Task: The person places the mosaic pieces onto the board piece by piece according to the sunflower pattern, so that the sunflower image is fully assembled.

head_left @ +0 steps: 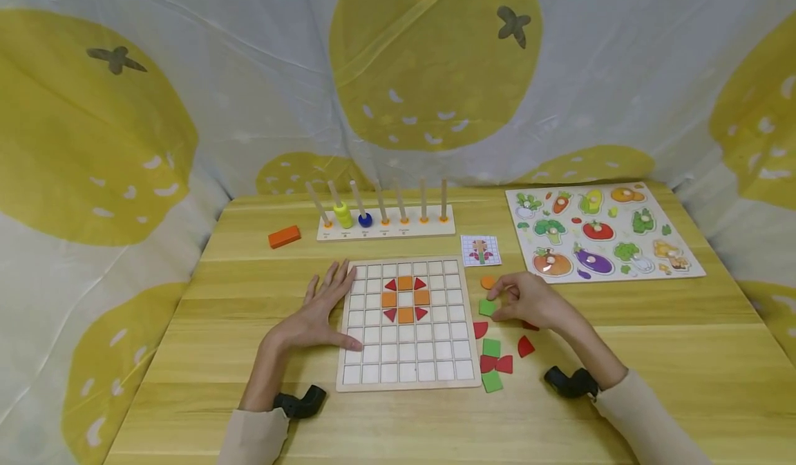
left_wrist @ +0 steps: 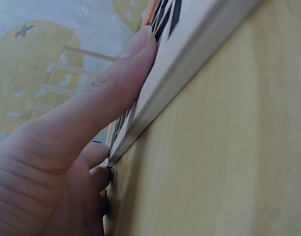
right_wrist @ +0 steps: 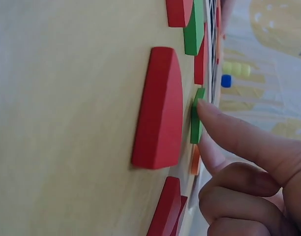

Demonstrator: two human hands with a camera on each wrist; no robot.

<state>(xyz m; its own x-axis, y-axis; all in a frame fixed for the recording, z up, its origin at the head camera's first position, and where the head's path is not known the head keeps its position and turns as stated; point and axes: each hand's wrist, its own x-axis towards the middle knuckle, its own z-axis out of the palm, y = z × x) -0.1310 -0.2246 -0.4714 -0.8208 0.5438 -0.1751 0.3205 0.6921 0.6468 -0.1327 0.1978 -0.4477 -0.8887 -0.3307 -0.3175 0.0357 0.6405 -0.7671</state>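
My left hand (head_left: 314, 316) lies with fingers spread at the left edge of a wooden grid board (head_left: 382, 387). Its thumb rests over the board's frame, while the other fingers are along the side and upper corner. On the grid, orange squares (head_left: 405, 315) and red triangles (head_left: 421, 314) form a ring around one white cell. Right of the board, my right hand (head_left: 528, 300) pinches a green square tile (right_wrist: 197, 118) between thumb and index finger, low over the table. An orange round piece (head_left: 488, 282) is just beyond those fingertips.
Red quarter-circle pieces (head_left: 525, 346) and green squares (head_left: 492, 381) lie right of the board. Behind it are a pattern card (head_left: 481, 251), a peg stand (head_left: 429, 228) with yellow and blue beads, and an orange block (head_left: 284, 237). A vegetable puzzle (head_left: 678, 269) lies at right.
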